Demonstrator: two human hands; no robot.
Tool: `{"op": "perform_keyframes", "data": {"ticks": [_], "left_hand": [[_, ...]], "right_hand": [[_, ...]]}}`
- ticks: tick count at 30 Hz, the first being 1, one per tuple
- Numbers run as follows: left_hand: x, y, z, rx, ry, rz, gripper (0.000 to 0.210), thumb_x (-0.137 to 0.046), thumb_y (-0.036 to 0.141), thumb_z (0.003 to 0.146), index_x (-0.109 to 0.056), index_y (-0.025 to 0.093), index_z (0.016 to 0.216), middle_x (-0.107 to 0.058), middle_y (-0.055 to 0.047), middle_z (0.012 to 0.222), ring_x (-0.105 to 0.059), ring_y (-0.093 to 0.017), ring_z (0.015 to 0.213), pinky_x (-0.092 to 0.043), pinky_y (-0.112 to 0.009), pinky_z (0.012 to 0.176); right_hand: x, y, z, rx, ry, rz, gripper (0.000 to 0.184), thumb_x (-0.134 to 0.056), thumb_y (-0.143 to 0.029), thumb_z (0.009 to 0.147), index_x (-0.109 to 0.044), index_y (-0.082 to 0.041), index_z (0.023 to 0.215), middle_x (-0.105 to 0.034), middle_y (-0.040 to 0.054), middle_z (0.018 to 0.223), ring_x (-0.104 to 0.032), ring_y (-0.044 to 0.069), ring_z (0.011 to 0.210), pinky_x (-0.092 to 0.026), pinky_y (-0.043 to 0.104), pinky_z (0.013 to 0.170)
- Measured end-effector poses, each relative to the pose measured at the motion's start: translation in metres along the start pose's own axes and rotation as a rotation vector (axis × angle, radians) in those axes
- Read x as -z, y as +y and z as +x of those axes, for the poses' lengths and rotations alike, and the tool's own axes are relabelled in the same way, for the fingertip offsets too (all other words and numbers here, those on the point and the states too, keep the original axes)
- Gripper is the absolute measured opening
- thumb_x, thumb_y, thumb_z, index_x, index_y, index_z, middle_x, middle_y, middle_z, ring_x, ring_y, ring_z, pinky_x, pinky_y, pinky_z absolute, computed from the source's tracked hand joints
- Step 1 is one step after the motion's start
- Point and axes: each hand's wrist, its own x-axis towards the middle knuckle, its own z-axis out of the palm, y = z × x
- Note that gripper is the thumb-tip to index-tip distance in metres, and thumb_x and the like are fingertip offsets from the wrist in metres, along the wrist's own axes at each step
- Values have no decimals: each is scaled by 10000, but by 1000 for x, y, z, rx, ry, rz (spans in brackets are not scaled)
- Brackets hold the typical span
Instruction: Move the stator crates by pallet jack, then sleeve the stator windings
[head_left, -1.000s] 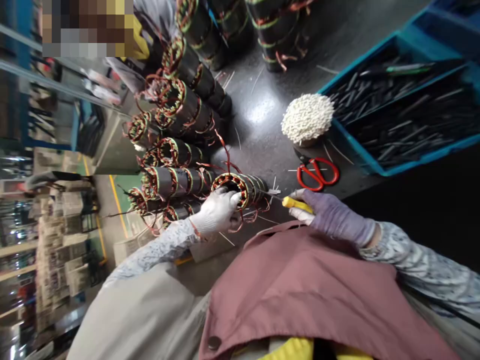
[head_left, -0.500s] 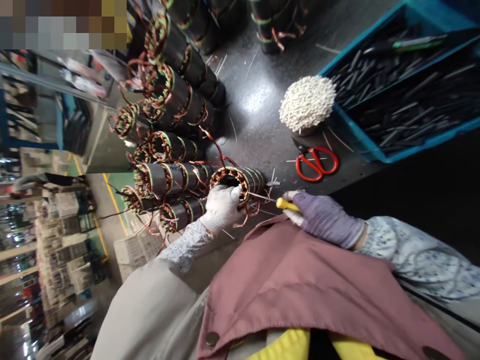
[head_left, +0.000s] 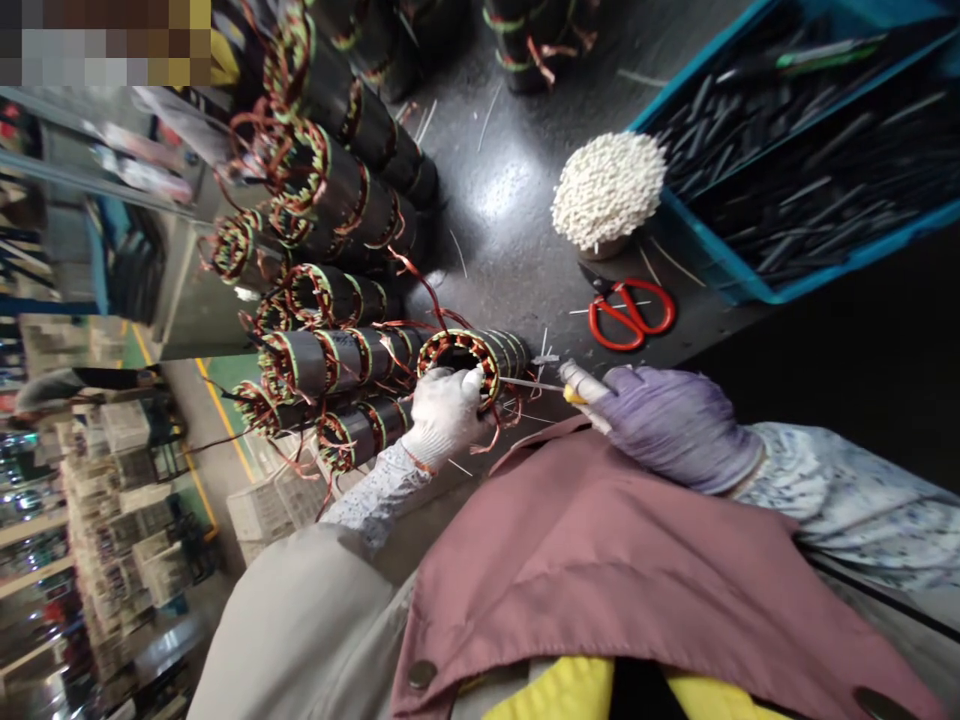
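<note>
My left hand [head_left: 448, 408], in a white glove, is closed over the near rim of a motor stator [head_left: 512, 352], its fingers reaching into the bore. Copper windings with pale green insulation ring that stator's open end. In a purple glove, my right hand [head_left: 667, 420] is closed round the yellow handle of a thin-shafted screwdriver [head_left: 536, 384]. The shaft points left, and its end meets the stator's rim close to my left fingers. Most of the handle is hidden in the glove. Reddish lead wires [head_left: 427, 285] rise from the stator's far side.
Several more wound stators [head_left: 341, 360] crowd the left of the dark tabletop [head_left: 499, 215]. Red-handled scissors [head_left: 630, 315] lie beyond my right hand, near a bundle of short white sticks [head_left: 611, 190]. A blue bin [head_left: 750, 285] at the right holds dark strips.
My right hand has turned and closed further over the yellow handle, so less of it shows. My left hand keeps its place on the stator. The whole view has shifted slightly.
</note>
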Motion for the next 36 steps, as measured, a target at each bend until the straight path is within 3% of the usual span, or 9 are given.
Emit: {"op": "perform_keyframes", "data": {"ticks": [5,9,13,15,17,20,24,29,36], "left_hand": [[-5,-1,0,-3,45,-2,527,-559,511,823,-651,119,1162,-719,-134,868,-669,-303,877,-474,-419,850],[-5,0,0,3,25,5,437,-586,480,799,-685,138,1054,-723,-130,875,-669,-298,896,-478,-412,855],[-6,-1,-1,35,28,-1,400,-620,399,757,-680,137,1053,-725,-130,907,-669,-287,912,-481,-398,866],[-8,-3,-2,29,54,2,440,-623,393,744,-665,136,1100,-725,-127,912,-668,-292,912,-483,-400,860],[-9,-5,-2,25,61,12,421,-619,408,746,-672,142,1069,-723,-124,887,-669,-293,887,-487,-400,839],[-7,-8,-4,41,42,31,338,-612,427,761,-684,154,946,-721,-120,850,-671,-286,862,-491,-399,840],[4,-12,-7,-14,45,34,466,-615,438,772,-634,140,1130,-718,-136,1065,-658,-288,1007,-456,-412,975],[16,-10,-4,101,-157,105,511,-607,519,769,-618,153,1126,-719,-122,889,-677,-308,885,-510,-384,758],[11,-4,-5,160,-113,154,415,-622,504,759,-646,178,1015,-710,-107,848,-678,-278,835,-503,-347,725]], "right_hand": [[8,-2,5,15,-56,-42,491,-326,-179,980,-471,-238,1446,-630,86,726,-552,188,635,-157,302,540],[7,-18,33,53,-112,154,458,-361,-282,994,-509,-177,1414,-678,134,857,-607,211,720,-259,290,561],[-6,-39,65,-66,-163,703,416,-476,-349,955,-599,-156,1301,-700,132,1061,-652,223,905,-443,298,715],[-11,-43,73,-89,-287,1066,394,-424,-403,973,-659,-155,1169,-724,93,977,-664,185,821,-487,278,710],[-15,-41,75,-79,-365,1240,445,-356,-434,992,-692,-148,1050,-729,71,860,-659,163,716,-503,264,668],[-25,-27,62,-50,-178,1029,396,-462,-418,945,-700,-141,1097,-738,94,940,-687,203,824,-525,308,763],[-48,7,18,-107,36,830,442,-465,-380,938,-636,-157,1278,-704,104,1159,-683,227,1019,-528,339,887],[-59,27,2,-172,-18,704,459,-460,-435,942,-629,-214,1308,-710,73,1151,-676,233,1016,-520,344,865],[-39,16,37,-88,-110,494,457,-442,-433,959,-620,-224,1324,-741,72,995,-685,202,877,-449,272,707]]}}
